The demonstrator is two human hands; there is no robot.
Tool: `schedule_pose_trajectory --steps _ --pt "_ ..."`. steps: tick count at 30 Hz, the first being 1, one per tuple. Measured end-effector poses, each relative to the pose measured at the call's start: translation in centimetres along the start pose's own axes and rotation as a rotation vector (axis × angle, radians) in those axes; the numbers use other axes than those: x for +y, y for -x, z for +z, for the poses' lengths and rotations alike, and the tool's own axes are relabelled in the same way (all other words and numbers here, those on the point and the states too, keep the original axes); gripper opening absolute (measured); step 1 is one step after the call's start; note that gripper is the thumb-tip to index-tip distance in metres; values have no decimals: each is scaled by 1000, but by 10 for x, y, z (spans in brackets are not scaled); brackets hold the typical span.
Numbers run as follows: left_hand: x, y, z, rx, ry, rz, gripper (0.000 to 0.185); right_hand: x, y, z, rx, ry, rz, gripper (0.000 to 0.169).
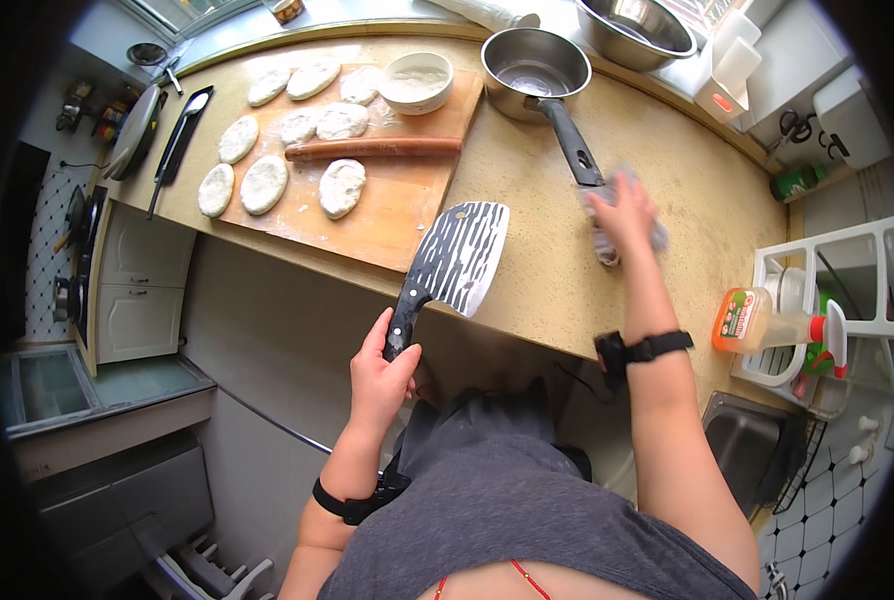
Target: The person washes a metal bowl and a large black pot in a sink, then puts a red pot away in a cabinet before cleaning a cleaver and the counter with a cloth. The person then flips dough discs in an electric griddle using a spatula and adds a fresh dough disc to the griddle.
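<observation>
My left hand point(383, 367) grips the black handle of a cleaver point(458, 255), whose broad blade has dark and white stripes and floury smears. The blade is held over the counter's front edge, by the near right corner of a wooden board point(372, 240). On the worktop to the right, my right hand point(627, 214) presses on a crumpled grey cloth point(604, 244). Just beyond the cloth is the handle end of a steel saucepan point(535, 71). Several flattened dough rounds point(264, 184), a wooden rolling pin point(372, 148) and a white bowl of flour point(417, 84) lie on the board.
A spray bottle point(762, 320) stands by a white rack point(859, 247) at the right, above a steel sink point(743, 442). A large steel bowl point(638, 34) sits on the windowsill. A black tray with a spoon point(181, 142) lies left of the board.
</observation>
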State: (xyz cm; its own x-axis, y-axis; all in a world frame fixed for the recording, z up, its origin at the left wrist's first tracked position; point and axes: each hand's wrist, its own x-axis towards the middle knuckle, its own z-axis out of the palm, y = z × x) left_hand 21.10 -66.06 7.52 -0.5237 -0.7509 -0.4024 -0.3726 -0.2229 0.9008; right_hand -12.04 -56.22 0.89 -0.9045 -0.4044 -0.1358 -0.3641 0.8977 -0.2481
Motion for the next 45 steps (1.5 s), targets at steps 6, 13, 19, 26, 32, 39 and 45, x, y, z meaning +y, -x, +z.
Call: schedule_pose_trajectory --steps 6,13,19,26,32,39,45 --pt "-4 -12 9 26 90 -21 55 -42 37 26 48 81 -851 37" --pt "-16 -42 58 -117 94 28 53 166 26 1 234 108 -179 37" --pt "-40 -86 120 -61 -263 271 49 136 79 -29 493 -98 -326 43" --pt "-22 -86 105 -322 -332 418 26 55 192 -1 217 -318 -460 40" --pt "-22 -70 -56 -137 -131 395 17 -38 262 47 -45 -484 -598 27" --pt "-100 -38 -342 342 551 50 14 -229 303 100 -233 -366 -1036 28" --pt "-155 22 -504 750 679 21 20 -420 345 129 -345 -324 -1415 23"
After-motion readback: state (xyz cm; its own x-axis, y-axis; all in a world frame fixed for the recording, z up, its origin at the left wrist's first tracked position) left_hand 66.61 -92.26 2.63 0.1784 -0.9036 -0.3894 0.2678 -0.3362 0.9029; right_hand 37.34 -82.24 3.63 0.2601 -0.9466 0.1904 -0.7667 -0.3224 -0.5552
